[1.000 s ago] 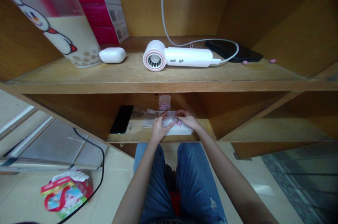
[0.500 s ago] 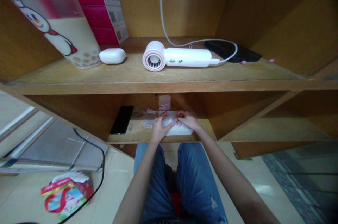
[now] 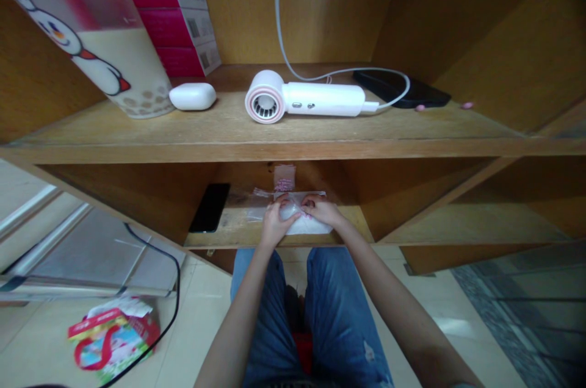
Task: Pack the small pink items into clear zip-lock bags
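Observation:
Both my hands are at the lower wooden shelf, pinching the top edge of a clear plastic bag (image 3: 293, 220) with something soft and white inside. My left hand (image 3: 275, 223) presses on the bag's left part, and my right hand (image 3: 320, 210) holds its right part, fingertips close to my left fingers. Just behind the bag, a small clear packet with pink print (image 3: 284, 180) stands against the shelf's back. A black phone (image 3: 209, 208) lies to the left, out of reach of my fingers.
Above, a wooden shelf (image 3: 256, 144) holds a white hair dryer (image 3: 315, 99) with its cord, a white earbud case (image 3: 192, 96), a black phone (image 3: 403, 89), magenta boxes (image 3: 167, 16) and a printed box (image 3: 91, 40). A colourful bag (image 3: 112, 336) and a black cable (image 3: 171, 290) lie on the floor.
The view has drifted slightly left. My fingers have closed a little toward each other along the bag's top edge, and the bag stays in place on the shelf.

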`<state>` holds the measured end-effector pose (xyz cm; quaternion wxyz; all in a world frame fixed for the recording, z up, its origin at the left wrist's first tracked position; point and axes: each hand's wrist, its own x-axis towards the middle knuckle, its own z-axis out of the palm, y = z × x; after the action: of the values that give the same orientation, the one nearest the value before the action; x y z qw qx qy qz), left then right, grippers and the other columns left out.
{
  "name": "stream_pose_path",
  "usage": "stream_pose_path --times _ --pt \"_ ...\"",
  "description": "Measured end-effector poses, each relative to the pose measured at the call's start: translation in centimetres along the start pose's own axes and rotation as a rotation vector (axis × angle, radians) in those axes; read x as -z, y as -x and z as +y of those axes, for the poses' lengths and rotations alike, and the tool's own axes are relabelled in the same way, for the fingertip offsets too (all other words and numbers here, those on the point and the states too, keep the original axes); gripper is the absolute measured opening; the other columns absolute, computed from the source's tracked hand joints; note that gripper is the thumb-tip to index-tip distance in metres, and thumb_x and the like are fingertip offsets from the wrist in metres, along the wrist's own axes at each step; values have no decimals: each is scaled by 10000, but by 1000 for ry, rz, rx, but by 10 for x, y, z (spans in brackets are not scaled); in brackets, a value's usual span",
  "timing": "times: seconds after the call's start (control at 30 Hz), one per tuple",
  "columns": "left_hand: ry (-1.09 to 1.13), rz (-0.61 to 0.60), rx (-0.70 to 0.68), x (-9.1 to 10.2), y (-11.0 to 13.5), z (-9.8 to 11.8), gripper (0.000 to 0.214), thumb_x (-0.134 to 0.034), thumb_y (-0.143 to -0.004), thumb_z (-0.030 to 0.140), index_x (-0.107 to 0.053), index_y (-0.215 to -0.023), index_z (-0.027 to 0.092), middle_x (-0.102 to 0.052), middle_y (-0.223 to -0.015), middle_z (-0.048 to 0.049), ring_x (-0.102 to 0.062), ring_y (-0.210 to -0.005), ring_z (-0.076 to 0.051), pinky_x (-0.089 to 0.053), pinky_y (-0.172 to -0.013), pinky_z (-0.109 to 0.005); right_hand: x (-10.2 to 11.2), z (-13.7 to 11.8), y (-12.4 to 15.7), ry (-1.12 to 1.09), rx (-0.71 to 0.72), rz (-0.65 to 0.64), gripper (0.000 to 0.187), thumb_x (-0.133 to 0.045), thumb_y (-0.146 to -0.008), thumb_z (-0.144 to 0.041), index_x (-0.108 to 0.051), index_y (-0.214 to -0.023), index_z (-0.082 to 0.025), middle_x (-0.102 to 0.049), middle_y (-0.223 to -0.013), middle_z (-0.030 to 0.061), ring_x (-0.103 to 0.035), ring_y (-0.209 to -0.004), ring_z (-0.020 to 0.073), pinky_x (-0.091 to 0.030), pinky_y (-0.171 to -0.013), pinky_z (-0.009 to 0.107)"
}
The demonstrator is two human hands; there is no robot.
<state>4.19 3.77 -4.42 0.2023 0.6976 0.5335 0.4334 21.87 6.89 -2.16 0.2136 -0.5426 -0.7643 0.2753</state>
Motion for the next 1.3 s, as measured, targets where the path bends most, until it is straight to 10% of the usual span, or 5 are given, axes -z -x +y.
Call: stream_pose_path --times 0.43,1.3 --pt "-19 11 -19 -1 0 -2 547 -656 -664 435 -504 -1121 176 -619 -972 -79 -563 -917 -206 -443 -807 -348 -12 8 -12 -341 83 43 138 -508 -768 -246 -621 -793 -170 -649 -790 29 -578 -717 137 -430 -689 235" --pt "2 12 -29 -1 -1 -1 573 -667 -656 421 -484 -1146 188 -630 -956 -58 -568 -869 -188 -434 -788 -321 -1 26 0 58 21 36 194 -509 -780 -276 -633 -925 -245 -656 -963 12 -589 -861 168 -423 -751 243"
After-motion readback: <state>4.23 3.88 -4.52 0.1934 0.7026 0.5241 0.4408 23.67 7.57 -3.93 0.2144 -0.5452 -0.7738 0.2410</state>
